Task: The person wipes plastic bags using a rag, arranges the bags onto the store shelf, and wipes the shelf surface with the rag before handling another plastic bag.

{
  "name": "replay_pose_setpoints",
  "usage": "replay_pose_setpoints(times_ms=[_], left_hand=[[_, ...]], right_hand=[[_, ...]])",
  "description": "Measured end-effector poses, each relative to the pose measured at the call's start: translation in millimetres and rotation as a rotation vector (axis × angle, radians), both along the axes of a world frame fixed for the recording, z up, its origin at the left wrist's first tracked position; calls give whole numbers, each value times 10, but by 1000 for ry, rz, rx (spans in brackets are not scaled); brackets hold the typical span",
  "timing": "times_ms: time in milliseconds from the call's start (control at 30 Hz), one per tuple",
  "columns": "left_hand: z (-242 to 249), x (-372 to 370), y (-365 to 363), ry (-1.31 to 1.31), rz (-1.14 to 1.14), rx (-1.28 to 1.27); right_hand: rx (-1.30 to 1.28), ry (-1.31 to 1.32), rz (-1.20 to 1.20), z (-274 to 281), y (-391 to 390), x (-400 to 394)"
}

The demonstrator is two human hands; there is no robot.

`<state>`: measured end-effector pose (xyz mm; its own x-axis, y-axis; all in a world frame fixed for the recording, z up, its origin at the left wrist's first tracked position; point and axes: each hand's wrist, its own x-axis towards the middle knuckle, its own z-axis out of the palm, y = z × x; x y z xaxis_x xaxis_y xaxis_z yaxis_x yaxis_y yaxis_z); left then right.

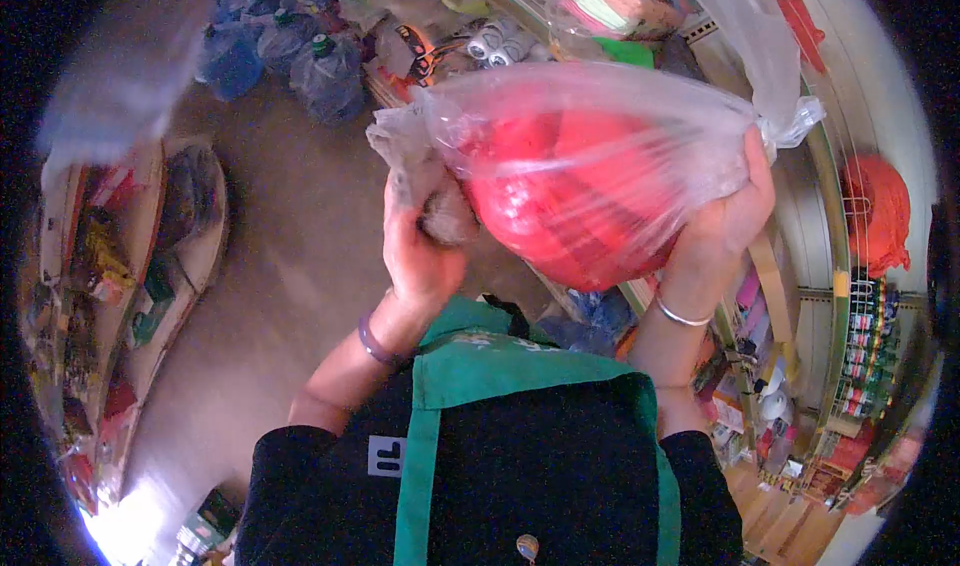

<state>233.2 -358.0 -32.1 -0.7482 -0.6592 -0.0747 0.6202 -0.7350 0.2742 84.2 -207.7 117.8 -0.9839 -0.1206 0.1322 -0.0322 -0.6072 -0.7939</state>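
Note:
I hold a clear plastic bag (590, 116) with a round red bundle (580, 201) inside it, up in front of my chest. My left hand (420, 251) grips the bag's crumpled left end, where something small and greyish sits against my fingers. My right hand (730, 216) grips the bag's right end near its knotted top. A purple band circles my left wrist and a silver bangle my right.
I wear a green apron (520, 386) over black. Shelves of goods (110, 266) curve along the left. Blue bagged items (290, 56) lie on the brown floor ahead. An orange net bundle (880, 211) hangs on the racks at right.

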Motion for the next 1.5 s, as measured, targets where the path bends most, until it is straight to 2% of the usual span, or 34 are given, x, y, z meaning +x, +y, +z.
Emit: replay_pose_setpoints(times_ms=[33, 133, 167, 267, 300, 333, 400, 467, 533, 600, 700, 733, 767, 800, 833, 900, 933, 1000, 1167, 1233, 1267, 1333, 1400, 1433, 1500], left_hand=[[115, 25, 0, 6, 52, -109], [172, -11, -155, -306, 161, -969], [247, -39, -165, -391, 202, -1093], [119, -27, -5, -451, 232, -1234], [47, -13, 102, -351, 235, -1259], [-27, 2, 225, -240, 160, -1214], [-57, 64, 446, -190, -148, -865], [-144, -34, 521, -120, -459, -314], [-92, -104, 530, -7, -765, 393], [-28, -124, 638, 86, -878, 419], [-214, -236, 749, 99, -998, 532], [-383, -249, 726, -8, -871, 161], [-415, -276, 668, -66, -816, -39], [-396, -270, 610, -103, -772, -141], [-379, -257, 517, -128, -752, -172], [-312, -311, 332, -155, -721, -205], [-273, -315, 228, -167, -695, -219], [-194, -356, 41, -194, -651, -249], [76, -315, -166, -187, -575, -259], [407, -334, -120, -11, -716, -141], [398, -401, -83, 97, -825, 13], [536, -538, -7, 181, -961, -152], [785, -709, 88, 156, -934, -458], [881, -807, 143, 145, -913, -614], [935, -1057, 264, 67, -909, -676]], right_hand=[[0, 8, 17, 23, -18, 33], [35, 78, 55, 39, -134, 190], [5, 75, 57, 69, -223, 246], [-64, 73, 41, 193, -398, 231], [-71, 69, 28, 213, -365, 127], [-76, 63, 14, 230, -354, 41], [-148, 83, 7, 273, -433, -4], [-207, 133, 41, 294, -567, 60], [-271, 119, 79, 330, -599, 51], [-324, 104, 97, 322, -545, -8], [-470, 127, 488, 135, -463, 37], [-364, 18, 305, 180, -541, 171], [-264, -65, 105, 262, -612, 315], [-222, -42, 221, 254, -542, 353], [-274, -29, 391, 151, -399, 291], [-79, -108, 97, 410, -434, 489], [-84, 66, 251, 319, -298, 451], [-68, 110, 216, 631, -326, 522], [188, 281, 43, 1048, -83, 237], [260, 338, -80, 1314, 168, 130], [284, 370, -156, 1434, 293, 62], [143, 383, -237, 1704, 441, -26], [200, 465, -266, 1939, 702, -226], [146, 461, -280, 2062, 764, -263], [30, 457, -300, 2319, 873, -348]])
